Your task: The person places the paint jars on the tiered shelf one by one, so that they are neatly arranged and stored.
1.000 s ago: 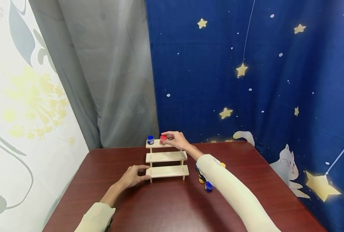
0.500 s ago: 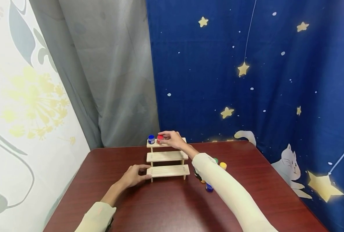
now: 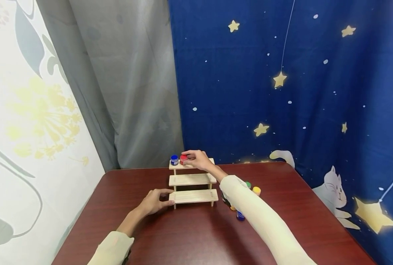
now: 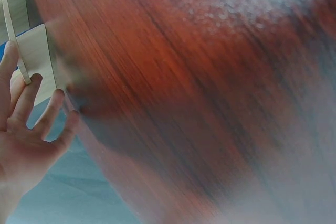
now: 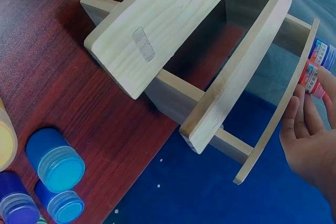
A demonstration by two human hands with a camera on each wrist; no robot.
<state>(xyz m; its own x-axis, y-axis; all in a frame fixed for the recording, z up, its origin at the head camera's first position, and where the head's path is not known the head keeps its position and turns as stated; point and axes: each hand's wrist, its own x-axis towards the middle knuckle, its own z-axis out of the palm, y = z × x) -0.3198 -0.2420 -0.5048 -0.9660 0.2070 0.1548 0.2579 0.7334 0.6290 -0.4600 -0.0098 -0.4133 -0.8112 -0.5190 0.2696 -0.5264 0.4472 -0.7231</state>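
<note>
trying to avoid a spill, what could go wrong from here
The right hand could nudge the blue jar, close beside the red jar it pinches, off the narrow top shelf. The left hand, gripping the bottom shelf at its end, might jolt the stand. The right sleeve, reaching past the yellow jar, might clip it if lowered.

The right hand point(image 3: 197, 160) hides part of the red jar point(image 3: 183, 159); the sleeve point(image 3: 254, 208), its letters point(image 3: 242, 183) too tiny to read, partly hides other jars point(image 3: 240, 215).
</note>
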